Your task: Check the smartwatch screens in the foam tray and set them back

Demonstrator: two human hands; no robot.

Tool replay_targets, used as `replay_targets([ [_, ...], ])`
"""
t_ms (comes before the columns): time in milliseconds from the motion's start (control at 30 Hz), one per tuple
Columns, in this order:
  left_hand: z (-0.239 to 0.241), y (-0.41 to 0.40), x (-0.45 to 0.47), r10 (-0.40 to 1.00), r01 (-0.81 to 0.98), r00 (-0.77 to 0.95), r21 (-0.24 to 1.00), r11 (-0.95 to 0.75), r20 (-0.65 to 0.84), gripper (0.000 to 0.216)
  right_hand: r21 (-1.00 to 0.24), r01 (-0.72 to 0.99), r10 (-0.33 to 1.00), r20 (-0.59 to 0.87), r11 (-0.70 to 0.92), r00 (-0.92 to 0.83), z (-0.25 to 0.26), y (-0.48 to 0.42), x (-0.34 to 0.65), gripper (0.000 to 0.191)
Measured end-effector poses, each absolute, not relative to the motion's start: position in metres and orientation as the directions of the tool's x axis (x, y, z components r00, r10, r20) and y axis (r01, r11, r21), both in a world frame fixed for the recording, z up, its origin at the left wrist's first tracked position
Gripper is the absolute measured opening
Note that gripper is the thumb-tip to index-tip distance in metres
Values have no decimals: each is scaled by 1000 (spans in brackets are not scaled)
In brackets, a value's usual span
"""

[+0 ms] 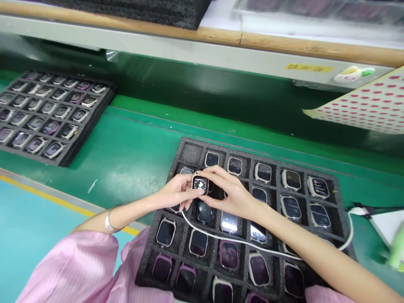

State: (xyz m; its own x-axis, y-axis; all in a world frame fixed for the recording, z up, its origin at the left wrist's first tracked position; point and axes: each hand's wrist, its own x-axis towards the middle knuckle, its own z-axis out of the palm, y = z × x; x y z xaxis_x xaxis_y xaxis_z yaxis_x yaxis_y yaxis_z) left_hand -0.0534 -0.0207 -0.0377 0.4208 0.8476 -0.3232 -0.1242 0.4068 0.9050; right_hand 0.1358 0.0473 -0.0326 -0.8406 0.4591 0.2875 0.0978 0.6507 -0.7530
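Both my hands hold one small smartwatch body point(200, 184) with a lit screen above a black foam tray point(334, 219). My left hand point(176, 193) pinches the watch from its left side. My right hand point(229, 191) wraps its fingers over the top and right of it. A white cable point(240, 243) runs from under my hands across the tray to the right. The tray holds several dark-screened watch bodies in square pockets, some with pale cases, some purple.
A second foam tray point(47, 113) filled with watch bodies lies at the far left on the green belt point(135, 143). A dotted white sheet point(366, 105) hangs over the right. A yellow line point(47, 195) marks the teal bench edge. White objects lie at the right edge point(385, 219).
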Motion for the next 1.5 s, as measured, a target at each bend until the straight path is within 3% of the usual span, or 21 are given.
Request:
replay_targets([
  [833, -46, -23, -52, 866, -68, 408, 937, 343, -288, 33, -680, 139, 459, 316, 720, -830, -33, 45, 137, 42],
  [1000, -47, -20, -49, 907, -108, 369, 960, 258, -202, 38, -624, 167, 425, 291, 763, -857, -16, 59, 135, 38],
  [1133, -48, -18, -47, 880, -136, 439, 954, 268, -184, 43, -650, 208, 545, 373, 731, -751, -15, 87, 113, 35],
  [1267, -46, -17, -47, 845, -56, 488, 958, 283, -221, 36, -473, 378, 538, 266, 796, -800, -30, 106, 88, 40],
  [1367, -40, -16, -46, 822, -16, 489, 940, 341, -290, 35, -357, 416, 507, 217, 837, -834, -27, 108, 93, 44],
  [1500, -37, -12, -37, 810, -63, 492, 915, 397, -318, 31, -191, 496, 520, 106, 847, -848, -9, 105, 122, 32],
])
